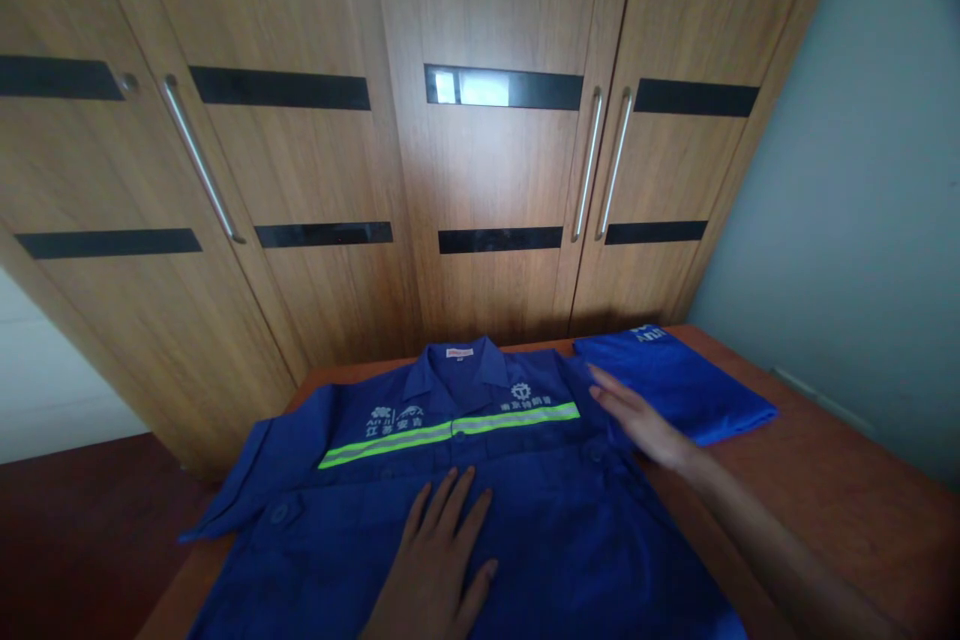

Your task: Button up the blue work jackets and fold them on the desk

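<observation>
A dark blue work shirt (pixel 360 510) lies front up, its collar toward the wardrobe. A yellow-green and grey reflective stripe (pixel 450 435) crosses the chest, with white logos and lettering above it. My left hand (pixel 442 550) rests palm down on the middle of the shirt, fingers spread. At the shirt's right side, my right hand (pixel 641 420) is stretched out over the sleeve, fingers straight and close together. Neither hand grips the cloth. The left sleeve reaches past the table edge. Just beyond my right hand is a folded bright blue garment (pixel 682 380) with white lettering.
The reddish-brown wooden table (pixel 817 490) stands against a wooden wardrobe (pixel 495 170) with long metal handles (pixel 587 165) and black inlays. A pale wall (pixel 870 180) rises at the right. Dark red floor (pixel 82 520) shows at the lower left.
</observation>
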Tool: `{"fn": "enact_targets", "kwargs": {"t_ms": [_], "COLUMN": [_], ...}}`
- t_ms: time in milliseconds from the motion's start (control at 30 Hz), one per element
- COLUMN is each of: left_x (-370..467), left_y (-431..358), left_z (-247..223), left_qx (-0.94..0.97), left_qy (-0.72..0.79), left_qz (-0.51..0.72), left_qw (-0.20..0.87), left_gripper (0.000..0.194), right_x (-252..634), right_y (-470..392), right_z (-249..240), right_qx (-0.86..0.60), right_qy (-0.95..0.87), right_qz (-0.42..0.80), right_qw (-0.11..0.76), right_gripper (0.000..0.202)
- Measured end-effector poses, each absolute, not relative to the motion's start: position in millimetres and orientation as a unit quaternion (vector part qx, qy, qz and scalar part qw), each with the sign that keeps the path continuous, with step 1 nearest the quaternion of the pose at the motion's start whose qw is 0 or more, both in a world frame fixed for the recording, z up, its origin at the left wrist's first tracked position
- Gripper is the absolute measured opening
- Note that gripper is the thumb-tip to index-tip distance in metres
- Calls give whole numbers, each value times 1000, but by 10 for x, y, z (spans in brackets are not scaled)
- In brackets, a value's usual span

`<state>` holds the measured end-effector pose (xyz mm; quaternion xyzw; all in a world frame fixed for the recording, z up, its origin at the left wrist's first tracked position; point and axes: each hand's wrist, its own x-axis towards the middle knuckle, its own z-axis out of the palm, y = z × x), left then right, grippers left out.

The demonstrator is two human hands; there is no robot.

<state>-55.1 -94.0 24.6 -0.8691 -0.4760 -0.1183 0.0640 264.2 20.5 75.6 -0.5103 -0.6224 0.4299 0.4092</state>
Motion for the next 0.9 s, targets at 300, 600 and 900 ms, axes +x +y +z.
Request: {"fn": "enact_targets", "kwargs": {"t_ms": [300,600,900], "left_x": [-547,-553,-524], "left_y": [-935,-933,-885], "left_z": [252,237,363], "left_qx": [-870,-871,-858], "left_qy": [-477,-478,-500], "left_qz": [-110,-98,-109], "left_qw": [63,59,-31], "left_gripper": [59,59,57], "right_x": [2198,2322,2413], "right_y": [-234,-166,-188], "right_z": [333,293,248], "right_qx": [-459,-505,-496], "right_qy": [-869,-843,-851], "right_qz": [142,94,45], "right_qw": [116,160,167], "right_gripper": [60,59,42]}}
